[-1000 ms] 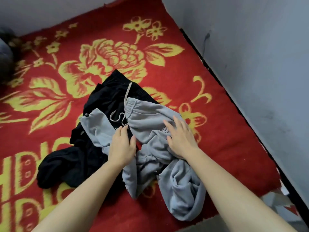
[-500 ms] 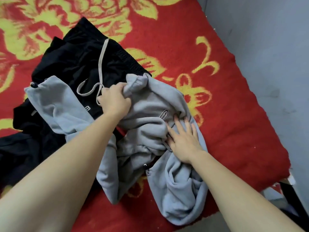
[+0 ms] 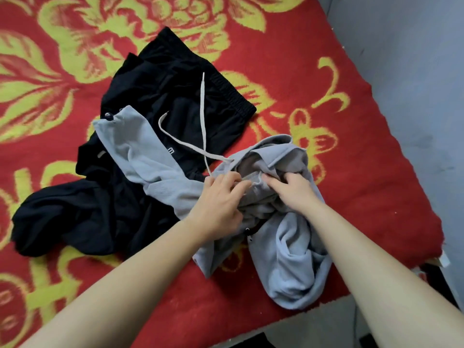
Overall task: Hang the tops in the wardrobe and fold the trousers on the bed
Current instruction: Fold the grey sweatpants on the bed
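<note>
Where the head view looked down on the bed (image 3: 326, 71), grey trousers (image 3: 288, 247) lay crumpled near its corner, partly over black trousers (image 3: 175, 109). Item: soft, light, limp knit; judged to slump and drag unless taken at the waistband (image 3: 273, 151), both sides. Left hand (image 3: 221, 197): fingers loosely curled, pinching waistband fabric beside the drawstring (image 3: 203, 116). Right hand (image 3: 293, 187): fingers bent, tucked into the waistband opening, gripping cloth.
</note>
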Tool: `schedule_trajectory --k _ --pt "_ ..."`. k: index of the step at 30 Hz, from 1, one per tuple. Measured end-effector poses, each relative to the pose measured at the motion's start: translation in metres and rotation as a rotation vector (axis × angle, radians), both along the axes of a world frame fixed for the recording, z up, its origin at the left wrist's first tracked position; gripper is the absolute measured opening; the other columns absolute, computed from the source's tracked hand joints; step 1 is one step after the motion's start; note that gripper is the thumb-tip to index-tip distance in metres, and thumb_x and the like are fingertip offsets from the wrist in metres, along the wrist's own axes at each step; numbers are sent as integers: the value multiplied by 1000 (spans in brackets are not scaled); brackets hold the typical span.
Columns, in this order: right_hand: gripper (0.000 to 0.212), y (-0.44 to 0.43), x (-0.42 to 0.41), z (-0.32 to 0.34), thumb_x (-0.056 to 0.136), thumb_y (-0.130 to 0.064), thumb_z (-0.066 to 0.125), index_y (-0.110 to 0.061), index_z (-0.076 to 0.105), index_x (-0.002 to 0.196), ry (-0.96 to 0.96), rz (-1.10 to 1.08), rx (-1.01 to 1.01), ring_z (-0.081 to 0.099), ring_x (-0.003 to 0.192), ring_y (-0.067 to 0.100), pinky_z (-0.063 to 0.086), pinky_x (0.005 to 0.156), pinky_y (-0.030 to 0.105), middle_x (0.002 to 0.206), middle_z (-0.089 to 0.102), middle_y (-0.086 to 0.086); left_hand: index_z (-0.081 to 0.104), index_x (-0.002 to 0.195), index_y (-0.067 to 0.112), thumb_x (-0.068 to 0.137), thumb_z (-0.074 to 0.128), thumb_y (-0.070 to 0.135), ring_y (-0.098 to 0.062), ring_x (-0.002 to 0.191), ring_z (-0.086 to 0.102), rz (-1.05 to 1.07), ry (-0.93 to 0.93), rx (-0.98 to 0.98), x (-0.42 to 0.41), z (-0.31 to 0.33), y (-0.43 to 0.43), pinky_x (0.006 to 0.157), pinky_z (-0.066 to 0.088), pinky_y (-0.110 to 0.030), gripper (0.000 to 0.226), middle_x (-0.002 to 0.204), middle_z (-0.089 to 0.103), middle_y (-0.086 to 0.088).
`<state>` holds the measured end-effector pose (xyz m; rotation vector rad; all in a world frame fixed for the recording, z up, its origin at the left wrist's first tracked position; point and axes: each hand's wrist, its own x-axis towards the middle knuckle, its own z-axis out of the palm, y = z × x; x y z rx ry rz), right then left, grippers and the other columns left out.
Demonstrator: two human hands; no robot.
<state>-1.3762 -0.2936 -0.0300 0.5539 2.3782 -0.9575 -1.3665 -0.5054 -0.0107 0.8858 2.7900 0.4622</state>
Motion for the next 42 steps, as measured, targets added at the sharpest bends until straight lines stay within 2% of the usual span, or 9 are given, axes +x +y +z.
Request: schedule_trajectory --k 5,10,13,19,25,29,31,35,42 --pt "39 -10 13 -4 97 -47 54 -16 54 75 56 7 74 62 98 35 36 70 32 99 67 18 55 129 10 65 65 9 -35 124 46 97 -68 -135 13 -3 -20 79 47 -42 64 155 33 -16" --pt "26 -7 26 4 89 -39 57 -17 55 76 46 -61 100 57 88 29 34 64 34 91 59 9 63 82 11 69 64 0 -37 93 55 245 -8 36 20 -7 -13 67 46 -41 17 115 60 -15" --pt "18 -10 37 8 88 -38 56 -20 53 92 83 -204 89 54 93 25 34 73 35 97 58 3 68 81 8 71 65 -5 -32 76 51 229 -71 140 27 -7 -22 63 49 -44 16 98 59 -13" --pt "74 -36 56 12 61 -80 68 -28 55 112 -11 -400 -326 62 112 17 51 98 45 118 66 -6 62 106 4 74 64 0 -30 95 55 194 -210 190 36 10 -40 80 49 -42 33 104 56 -11" --pt "28 -38 56 7 78 -29 67 -22 54 101 13 -438 -383 67 101 28 59 84 52 103 65 4 72 86 10 77 73 13 -37 96 54 243 -58 -77 32 18 -44 72 49 -44 10 102 57 -16" --pt "77 -44 65 19 63 -73 71 -27 45 119 -76 -371 -376 62 110 19 52 94 40 119 61 -5 66 89 14 85 67 21 -30 111 53 185 -141 -49 36 25 -48 90 44 -45 7 108 65 -4" --pt "88 -47 69 27 55 -70 78 -28 44 123 -110 -233 -334 63 103 12 54 87 35 115 60 -10 66 89 17 87 67 26 -25 104 56 197 -150 -1 42 35 -50 89 41 -39 9 100 66 1" --pt "28 -42 66 64 82 -27 56 -21 56 109 -89 -179 -154 70 67 19 62 65 42 101 65 4 68 99 18 91 65 35 -24 104 55 136 -150 -21 49 75 -51 90 38 -36 19 102 63 0" --pt "19 -23 13 219 89 -23 45 -28 52 106 326 -99 -7 55 91 27 39 76 35 92 61 1 44 138 31 94 58 29 -20 103 55 148 -291 7 33 178 -38 88 45 -38 46 105 61 1"
